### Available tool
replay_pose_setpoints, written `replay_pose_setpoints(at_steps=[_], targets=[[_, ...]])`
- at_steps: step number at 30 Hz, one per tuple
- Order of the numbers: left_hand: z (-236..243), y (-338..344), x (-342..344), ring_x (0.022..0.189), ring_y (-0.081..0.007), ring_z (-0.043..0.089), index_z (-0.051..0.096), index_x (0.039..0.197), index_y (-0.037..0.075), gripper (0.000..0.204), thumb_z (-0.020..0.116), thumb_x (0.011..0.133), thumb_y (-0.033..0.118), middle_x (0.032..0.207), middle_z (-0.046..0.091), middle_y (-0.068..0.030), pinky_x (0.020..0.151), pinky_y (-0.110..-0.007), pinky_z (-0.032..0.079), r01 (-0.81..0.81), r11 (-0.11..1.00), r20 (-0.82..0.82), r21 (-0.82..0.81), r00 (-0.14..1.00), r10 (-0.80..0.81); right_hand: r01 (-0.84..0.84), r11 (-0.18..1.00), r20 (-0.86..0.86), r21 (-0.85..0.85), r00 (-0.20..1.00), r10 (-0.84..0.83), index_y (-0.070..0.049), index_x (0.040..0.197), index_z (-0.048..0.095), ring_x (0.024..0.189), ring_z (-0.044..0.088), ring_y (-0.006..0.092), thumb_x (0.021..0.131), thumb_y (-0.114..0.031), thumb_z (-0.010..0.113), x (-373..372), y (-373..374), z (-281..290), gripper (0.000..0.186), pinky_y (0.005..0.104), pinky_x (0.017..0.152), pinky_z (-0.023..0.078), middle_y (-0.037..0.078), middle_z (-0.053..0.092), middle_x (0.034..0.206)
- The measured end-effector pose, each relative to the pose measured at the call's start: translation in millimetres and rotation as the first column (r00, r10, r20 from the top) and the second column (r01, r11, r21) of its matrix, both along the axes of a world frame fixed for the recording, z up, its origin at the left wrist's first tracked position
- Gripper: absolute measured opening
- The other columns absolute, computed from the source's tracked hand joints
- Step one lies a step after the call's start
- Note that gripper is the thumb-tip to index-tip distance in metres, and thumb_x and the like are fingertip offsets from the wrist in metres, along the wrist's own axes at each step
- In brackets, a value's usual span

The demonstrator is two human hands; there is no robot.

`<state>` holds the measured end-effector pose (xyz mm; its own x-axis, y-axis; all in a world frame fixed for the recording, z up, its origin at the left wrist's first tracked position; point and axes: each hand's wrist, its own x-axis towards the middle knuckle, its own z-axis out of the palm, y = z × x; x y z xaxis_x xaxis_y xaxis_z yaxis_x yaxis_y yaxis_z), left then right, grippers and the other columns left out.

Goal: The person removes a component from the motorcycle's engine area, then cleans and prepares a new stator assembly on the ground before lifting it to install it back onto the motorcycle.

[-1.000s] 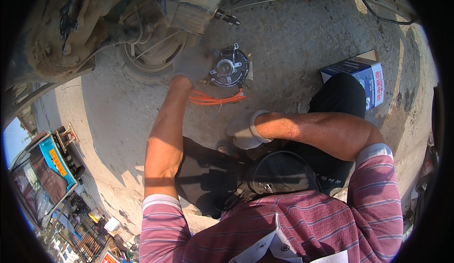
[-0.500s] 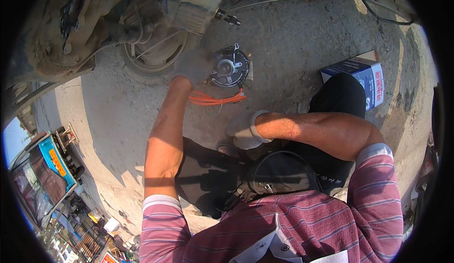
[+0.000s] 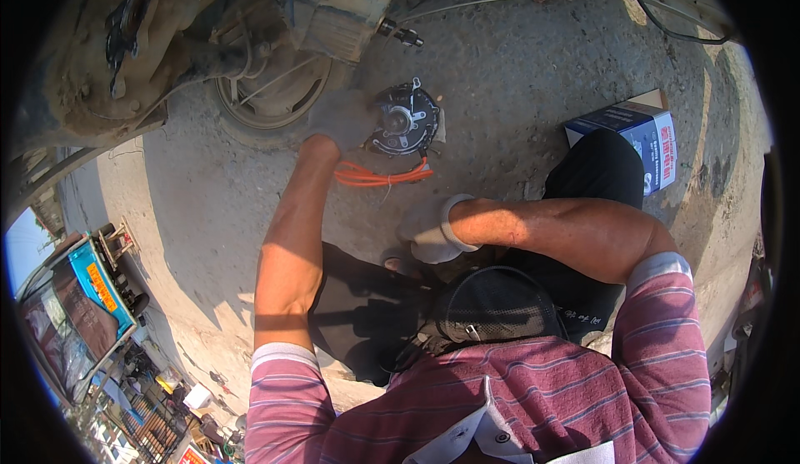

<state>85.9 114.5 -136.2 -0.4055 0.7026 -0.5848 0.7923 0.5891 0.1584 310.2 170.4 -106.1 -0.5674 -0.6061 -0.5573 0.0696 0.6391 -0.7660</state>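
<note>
A round black plate (image 3: 422,133) with a shiny metal hub lies on the concrete, with small metal levers on its face. Bundled orange cable (image 3: 383,178) runs from its near edge and is tied in a loose loop. Reaching forward, my left hand (image 3: 343,116) in a grey glove is at the plate's left edge; its fingers are in shadow and too blurred to read. My right hand (image 3: 429,229), also gloved, rests near my legs with its fingers curled in. What it holds, if anything, is hidden.
A dirty motor housing (image 3: 342,10) with a splined shaft (image 3: 402,32) hangs over a wheel (image 3: 275,93) at upper left. To the right, a blue and white carton (image 3: 662,151) stands open beside my knee. A blue three-wheeled vehicle (image 3: 100,285) is parked far left.
</note>
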Motion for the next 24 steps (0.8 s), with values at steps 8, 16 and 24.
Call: replay_pose_setpoints(at_steps=[8, 16, 24], targets=[[13.7, -4.5, -0.5, 0.111, -0.0456, 0.068, 0.077, 0.117, 0.008, 0.047, 0.061, 0.095, 0.046, 0.116, 0.075, -0.0233, 0.093, -0.053, 0.054, -0.085, 0.995, 0.095, 0.060, 0.992, 0.080, 0.015, 1.000, -0.018, -0.006, 1.000, -0.015, -0.005, 0.112, 0.081, 0.100, 0.074, 0.0402, 0.098, -0.048, 0.068, -0.7, 0.2, -0.3, 0.047, 0.0518, 0.086, 0.057, 0.018, 0.079, 0.106], [38.6, -14.6, -10.8, 0.075, -0.0215, 0.071, 0.075, 0.125, 0.000, 0.051, 0.071, 0.096, 0.042, 0.097, 0.077, -0.0147, 0.067, -0.036, 0.055, -0.453, 0.881, 0.472, 0.134, 0.811, 0.345, 0.020, 1.000, -0.036, 0.003, 0.999, -0.020, -0.005, 0.111, 0.081, 0.099, 0.075, 0.0404, 0.097, -0.049, 0.070, -0.5, -1.3, -1.1, 0.047, 0.0518, 0.085, 0.058, 0.019, 0.078, 0.104], [34.1, -16.5, -8.8, 0.081, -0.0323, 0.073, 0.076, 0.113, 0.000, 0.048, 0.067, 0.097, 0.045, 0.092, 0.075, -0.0198, 0.073, -0.044, 0.055, -0.258, 0.921, 0.378, 0.292, 0.916, 0.137, 0.030, 0.999, 0.007, 0.022, 1.000, -0.030, -0.007, 0.112, 0.081, 0.099, 0.074, 0.0410, 0.095, -0.049, 0.069, 0.1, -5.9, -3.6, 0.047, 0.0522, 0.085, 0.057, 0.019, 0.078, 0.105]])
